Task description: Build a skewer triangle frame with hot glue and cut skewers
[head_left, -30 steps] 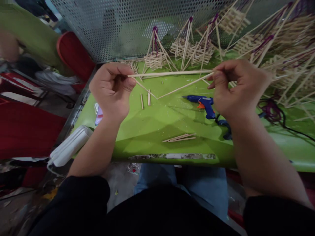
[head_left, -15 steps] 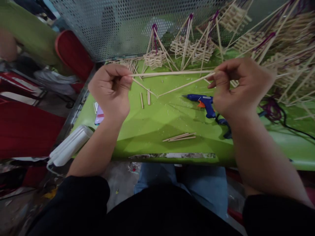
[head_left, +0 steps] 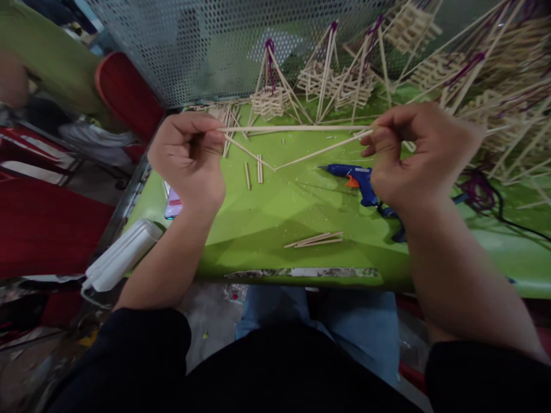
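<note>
Between my two hands a triangle frame of thin wooden sticks is held up over the green table. My left hand pinches its left corner between thumb and fingers. The right corner sits in the pinch of my right hand. One long side runs straight across; two thinner sticks slope down to a point nearer me. Below my right hand lies a blue glue gun with an orange trigger, its nozzle pointing left. Short sticks lie behind the triangle's point, and several more short sticks lie near the front edge.
Stick-built pieces with purple string stand along the back and right of the green table, before a perforated metal panel. A phone and a white mask lie at left. A black cord crosses the right side.
My left hand has shifted slightly left. My right hand stays nearly in place, and the stick triangle remains held between both.
</note>
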A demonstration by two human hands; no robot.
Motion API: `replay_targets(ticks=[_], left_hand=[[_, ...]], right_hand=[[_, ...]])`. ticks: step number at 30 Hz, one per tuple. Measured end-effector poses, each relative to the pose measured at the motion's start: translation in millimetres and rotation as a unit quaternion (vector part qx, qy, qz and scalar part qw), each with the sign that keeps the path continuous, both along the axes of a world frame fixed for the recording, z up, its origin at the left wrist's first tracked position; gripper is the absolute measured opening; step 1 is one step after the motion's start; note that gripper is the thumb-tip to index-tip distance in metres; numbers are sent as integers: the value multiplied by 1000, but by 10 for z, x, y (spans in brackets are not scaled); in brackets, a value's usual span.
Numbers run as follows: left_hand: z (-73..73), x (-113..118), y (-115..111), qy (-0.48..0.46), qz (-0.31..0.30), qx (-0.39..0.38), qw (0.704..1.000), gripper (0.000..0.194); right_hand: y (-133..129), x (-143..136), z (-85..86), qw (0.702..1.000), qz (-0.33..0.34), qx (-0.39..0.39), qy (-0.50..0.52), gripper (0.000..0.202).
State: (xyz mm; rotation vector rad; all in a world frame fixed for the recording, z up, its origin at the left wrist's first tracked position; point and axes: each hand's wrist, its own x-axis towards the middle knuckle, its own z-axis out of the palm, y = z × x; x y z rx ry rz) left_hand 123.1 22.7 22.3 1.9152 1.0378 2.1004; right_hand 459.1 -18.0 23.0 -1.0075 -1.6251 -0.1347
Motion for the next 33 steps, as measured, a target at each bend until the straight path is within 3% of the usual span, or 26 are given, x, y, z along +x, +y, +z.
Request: replay_targets(ticks=[5, 10, 20, 26, 33], left_hand=[[-47, 11, 24, -21, -27, 28, 999, 48], [-1, 37, 30, -12, -24, 86, 996, 44], [82, 29, -16, 25, 31, 58, 998, 36], [107, 93, 6, -23, -4, 107, 994, 44], [88, 42, -52, -15, 4, 40, 999, 42]], right_hand=[[-31, -15, 40, 1000, 1, 0, -2, 9], [-58, -20, 67, 1000, -7, -1, -13, 10], [1, 21, 46, 999, -12, 22, -20, 10], [-11, 14, 51, 999, -6, 30, -12, 9], [-44, -19, 50, 999, -3, 1, 35, 11]])
